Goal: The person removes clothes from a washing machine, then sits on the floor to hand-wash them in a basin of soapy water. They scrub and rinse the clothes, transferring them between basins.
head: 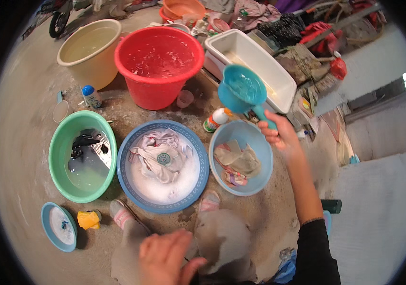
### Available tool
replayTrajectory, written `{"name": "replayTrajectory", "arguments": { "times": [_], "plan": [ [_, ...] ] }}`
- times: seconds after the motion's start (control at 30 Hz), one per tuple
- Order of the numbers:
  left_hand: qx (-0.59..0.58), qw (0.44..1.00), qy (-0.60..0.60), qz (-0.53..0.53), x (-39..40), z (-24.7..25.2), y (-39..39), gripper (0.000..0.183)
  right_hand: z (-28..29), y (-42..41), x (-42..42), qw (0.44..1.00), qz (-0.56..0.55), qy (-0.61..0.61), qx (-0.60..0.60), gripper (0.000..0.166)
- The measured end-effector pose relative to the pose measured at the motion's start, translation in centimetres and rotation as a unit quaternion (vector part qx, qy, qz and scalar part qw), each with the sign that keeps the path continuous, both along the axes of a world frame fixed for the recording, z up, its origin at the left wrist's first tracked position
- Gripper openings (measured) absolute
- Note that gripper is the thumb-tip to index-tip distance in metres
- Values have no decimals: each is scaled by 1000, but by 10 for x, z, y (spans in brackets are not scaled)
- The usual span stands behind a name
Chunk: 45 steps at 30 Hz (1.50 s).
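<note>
My right hand (281,133) grips the handle of a teal plastic dipper (242,87) that holds water. The dipper hangs above the near side of a white rectangular tub (285,85). Below my right forearm, a light-blue basin (267,171) contains a few pieces of wet cloth (240,160). In front of my knees, a blue basin with a patterned rim (126,199) holds sudsy water and a pale garment (158,156) with a round green print. My left hand (169,254), blurred, is over my lap with its fingers extended and nothing in it.
A green basin (55,167) with dark cloth in murky water stands left. Behind are a red tub (153,91) and a cream tub (92,74), both with water. Bottles (217,119) (91,96) stand between them. A small basin (46,231) and yellow cloth (88,219) lie front left.
</note>
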State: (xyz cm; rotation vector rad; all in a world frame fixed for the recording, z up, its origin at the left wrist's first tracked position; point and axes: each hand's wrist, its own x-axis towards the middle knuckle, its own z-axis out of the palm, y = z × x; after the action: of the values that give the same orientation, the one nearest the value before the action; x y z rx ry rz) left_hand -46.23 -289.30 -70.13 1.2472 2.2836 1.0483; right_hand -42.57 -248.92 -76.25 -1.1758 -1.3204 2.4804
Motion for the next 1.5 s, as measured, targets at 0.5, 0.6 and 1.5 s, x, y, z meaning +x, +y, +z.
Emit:
{"name": "replayTrajectory", "arguments": {
  "times": [0.5,0.6,1.5],
  "plan": [
    [-105,832,221,498,106,19,-117,23,-199,1,193,637,150,-460,600,45],
    [-147,825,107,535,160,-13,-142,24,-201,-1,210,567,169,-463,660,49],
    [-111,911,72,391,255,-2,-104,18,-35,-62,-85,986,-31,158,49,13]
  ]
}}
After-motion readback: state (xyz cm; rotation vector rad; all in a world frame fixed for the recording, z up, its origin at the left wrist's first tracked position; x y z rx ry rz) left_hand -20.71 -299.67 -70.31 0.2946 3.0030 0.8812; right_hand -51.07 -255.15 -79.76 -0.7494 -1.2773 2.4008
